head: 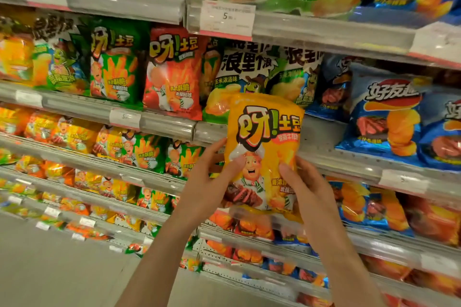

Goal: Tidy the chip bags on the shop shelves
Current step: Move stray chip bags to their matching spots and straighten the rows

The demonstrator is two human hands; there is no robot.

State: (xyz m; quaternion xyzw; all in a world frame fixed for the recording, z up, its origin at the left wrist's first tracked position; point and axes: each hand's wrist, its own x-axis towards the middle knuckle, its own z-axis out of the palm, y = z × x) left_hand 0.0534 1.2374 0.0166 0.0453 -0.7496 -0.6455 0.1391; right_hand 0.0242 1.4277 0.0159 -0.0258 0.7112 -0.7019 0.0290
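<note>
Glossy plastic yellow chip bag (264,147)

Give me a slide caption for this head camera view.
Both hands, left and right, hold a yellow chip bag before stocked shelves.

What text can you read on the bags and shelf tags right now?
"呀!土豆": yellow bag held by left hand and right hand.
"呀!土豆": red bag and green bag.
"浪里个浪": green-and-white bag.
"好友": blue bag, rest cut off.
"5": price tag; small print blurred.
</note>
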